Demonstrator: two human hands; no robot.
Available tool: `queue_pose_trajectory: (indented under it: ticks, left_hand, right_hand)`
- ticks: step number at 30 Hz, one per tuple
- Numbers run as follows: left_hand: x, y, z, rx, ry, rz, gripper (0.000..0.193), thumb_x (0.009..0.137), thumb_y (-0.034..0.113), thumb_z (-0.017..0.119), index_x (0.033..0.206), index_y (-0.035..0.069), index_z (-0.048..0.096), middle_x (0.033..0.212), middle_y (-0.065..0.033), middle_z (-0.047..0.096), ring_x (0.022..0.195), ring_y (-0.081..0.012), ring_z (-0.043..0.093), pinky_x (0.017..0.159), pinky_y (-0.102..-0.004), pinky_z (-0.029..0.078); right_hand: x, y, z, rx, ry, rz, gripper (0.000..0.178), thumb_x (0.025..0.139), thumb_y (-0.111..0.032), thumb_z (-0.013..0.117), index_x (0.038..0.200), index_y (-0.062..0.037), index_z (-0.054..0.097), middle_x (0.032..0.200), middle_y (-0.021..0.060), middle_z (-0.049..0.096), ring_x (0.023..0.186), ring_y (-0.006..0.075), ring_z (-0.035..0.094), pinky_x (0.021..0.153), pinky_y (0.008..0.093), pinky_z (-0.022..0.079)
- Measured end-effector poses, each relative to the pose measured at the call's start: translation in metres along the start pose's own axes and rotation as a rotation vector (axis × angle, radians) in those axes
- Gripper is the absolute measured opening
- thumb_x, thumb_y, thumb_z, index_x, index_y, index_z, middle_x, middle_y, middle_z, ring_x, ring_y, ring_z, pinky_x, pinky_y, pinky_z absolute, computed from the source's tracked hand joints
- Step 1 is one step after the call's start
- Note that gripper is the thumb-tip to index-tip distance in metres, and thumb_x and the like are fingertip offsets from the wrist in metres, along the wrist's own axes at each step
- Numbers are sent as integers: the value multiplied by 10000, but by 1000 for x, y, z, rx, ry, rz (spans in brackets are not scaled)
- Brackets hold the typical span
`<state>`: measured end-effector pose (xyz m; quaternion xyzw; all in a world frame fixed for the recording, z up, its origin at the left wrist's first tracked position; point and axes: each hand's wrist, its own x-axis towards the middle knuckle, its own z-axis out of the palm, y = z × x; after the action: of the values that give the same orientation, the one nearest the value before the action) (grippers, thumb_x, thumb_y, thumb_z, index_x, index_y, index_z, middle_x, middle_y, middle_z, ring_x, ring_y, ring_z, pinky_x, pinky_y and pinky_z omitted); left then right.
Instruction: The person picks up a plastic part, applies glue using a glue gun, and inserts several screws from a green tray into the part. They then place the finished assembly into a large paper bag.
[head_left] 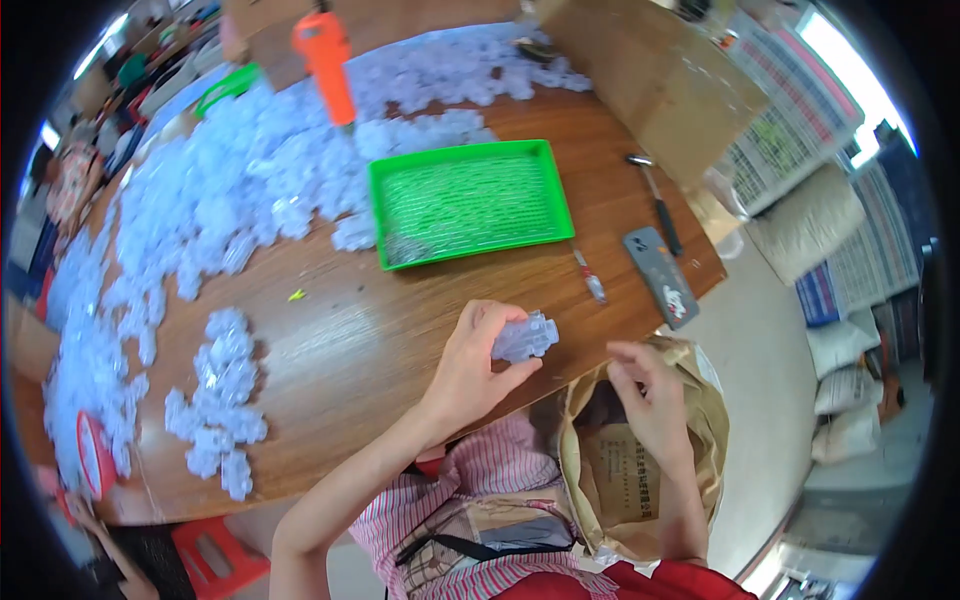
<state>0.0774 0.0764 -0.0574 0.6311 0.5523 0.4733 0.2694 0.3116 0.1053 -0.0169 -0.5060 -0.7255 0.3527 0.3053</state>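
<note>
My left hand is closed round a clear plastic part, which it holds low over the near edge of the wooden table. Over the mouth of a brown paper bag is my right hand, its thumb and fingers apart and nothing visible between them. Farther off lies a green tray with a ridged bottom and small dark metal bits in its near left corner. An orange electric screwdriver hangs tip down above the table behind the tray.
Clear plastic parts cover the far and left table, with a smaller group nearer. A phone, a black-handled hammer and a small screwdriver lie on the right. Cardboard borders the back. A red stool stands lower left.
</note>
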Motion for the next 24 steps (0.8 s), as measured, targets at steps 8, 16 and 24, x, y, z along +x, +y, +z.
queue_pose_trajectory:
  ticks: [8, 16, 24]
  left_hand:
    - [-131, 17, -100, 123, 150, -352, 450, 727, 210, 798, 1081, 32, 584, 1031, -138, 569, 939, -293, 579, 795, -358, 497]
    - [-191, -1, -125, 319, 203, -256, 473, 629, 231, 835, 1020, 75, 619, 1043, -82, 536, 1103, -300, 440, 983, -427, 355]
    - [-190, -13, -127, 255, 179, -170, 434, 653, 214, 804, 1008, 50, 614, 1017, -115, 540, 1118, -345, 434, 1055, -494, 343]
  right_hand:
    - [104, -112, 95, 283, -96, -498, 754, 845, -205, 733, 1436, 9, 315, 1454, 169, 377, 1295, 300, 443, 1053, 408, 383]
    - [168, -183, 186, 582, -557, -567, 715, 869, -304, 712, 1410, -25, 338, 1397, 173, 447, 1302, 286, 445, 1050, 407, 386]
    - [106, -176, 179, 728, -769, -467, 447, 932, -347, 589, 1239, -35, 497, 1106, 133, 553, 821, 187, 586, 780, 360, 513]
